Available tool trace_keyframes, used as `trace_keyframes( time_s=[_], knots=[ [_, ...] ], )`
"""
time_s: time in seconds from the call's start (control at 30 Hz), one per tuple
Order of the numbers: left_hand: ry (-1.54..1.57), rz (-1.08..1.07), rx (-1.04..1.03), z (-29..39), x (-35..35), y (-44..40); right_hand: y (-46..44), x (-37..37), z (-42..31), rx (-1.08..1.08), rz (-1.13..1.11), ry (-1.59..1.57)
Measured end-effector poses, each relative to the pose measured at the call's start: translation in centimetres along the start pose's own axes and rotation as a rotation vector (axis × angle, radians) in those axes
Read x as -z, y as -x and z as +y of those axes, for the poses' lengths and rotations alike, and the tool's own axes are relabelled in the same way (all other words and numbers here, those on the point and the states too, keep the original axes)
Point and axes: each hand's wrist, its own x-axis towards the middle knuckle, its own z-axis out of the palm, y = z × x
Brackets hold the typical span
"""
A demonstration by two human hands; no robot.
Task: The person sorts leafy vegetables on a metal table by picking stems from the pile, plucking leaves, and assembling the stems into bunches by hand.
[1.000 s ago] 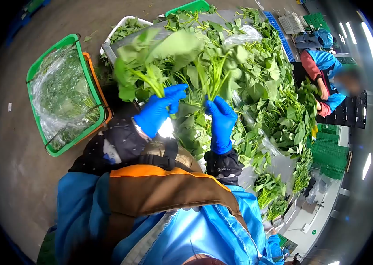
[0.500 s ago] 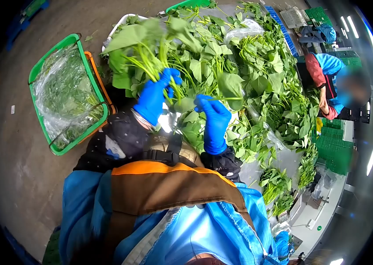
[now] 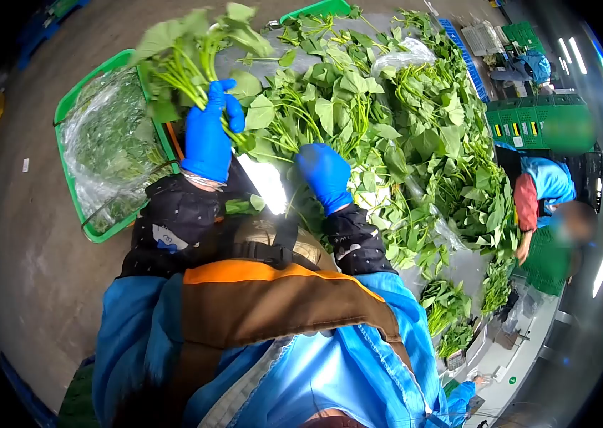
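My left hand (image 3: 209,135), in a blue glove, holds a bunch of leafy green stems (image 3: 191,60) above the table's left edge, with the leaves pointing up and away from me. In another blue glove, my right hand (image 3: 324,175) is closed at the near edge of a big pile of leafy greens (image 3: 416,128). Its fingertips are blurred, and whatever they may hold cannot be made out. A few loose leaves (image 3: 244,205) lie between my body and the table.
To the left on the floor stands a green crate (image 3: 66,153) lined with clear plastic and holding greens. Smaller bunches (image 3: 446,305) lie at the right. A co-worker (image 3: 548,182) leans over the far side, near stacked green crates (image 3: 530,121). Clear plastic (image 3: 405,57) rests on the pile.
My left hand has moved left and up with the bunch, away from my right hand. My right hand has shifted slightly left. The co-worker has moved down the view, reaching toward the greens.
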Motion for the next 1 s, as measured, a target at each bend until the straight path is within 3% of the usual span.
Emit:
trace_keyframes(
  time_s=[0.1, 0.13, 0.2, 0.27, 0.33, 0.4, 0.47, 0.57, 0.67, 0.77, 0.87, 1.0],
  knots=[
    [-0.113, 0.076, -0.102, 2.3, 0.4, 0.0, -0.2, 1.7, 1.1, -0.196, 0.125, -0.240],
    [-0.071, 0.032, -0.055, 2.3, 0.9, -0.1, -0.8, 1.9, 2.8, -0.241, 0.115, -0.678],
    [0.017, -0.063, 0.036, 1.5, 1.7, -0.2, -0.9, 4.3, 1.9, -0.397, 0.055, -1.028],
    [0.107, -0.034, 0.125, 0.3, 1.5, 0.0, -0.5, 1.9, 2.7, -0.185, 0.242, -0.722],
    [0.200, -0.033, 0.178, -0.6, 1.5, 0.1, 0.1, 2.6, -0.1, 0.002, 0.214, -0.402],
    [0.153, -0.047, 0.154, -0.6, 1.6, 0.3, 0.0, 2.0, -1.9, 0.126, 0.144, -0.020],
    [0.076, -0.049, 0.112, 0.0, 1.3, 0.2, -0.4, -0.1, -1.3, 0.171, -0.081, 0.324],
    [0.044, -0.010, 0.018, 1.0, 1.7, 0.0, -1.0, 0.4, 0.2, 0.040, 0.065, -0.009],
    [0.041, 0.024, -0.002, 1.0, 2.6, 0.2, -2.6, 6.1, 1.6, -0.358, -0.161, -0.954],
    [0.052, 0.039, 0.120, -1.1, 1.5, 1.2, -1.4, 4.5, 3.4, -0.450, -0.264, -1.429],
    [0.028, 0.011, 0.262, -1.9, -1.0, 2.7, 0.1, 3.6, 2.6, -0.358, -0.182, -1.556],
    [-0.067, -0.123, 0.259, -3.2, -2.6, 3.7, 0.9, 3.6, 0.8, -0.313, -0.134, -1.436]
  ],
)
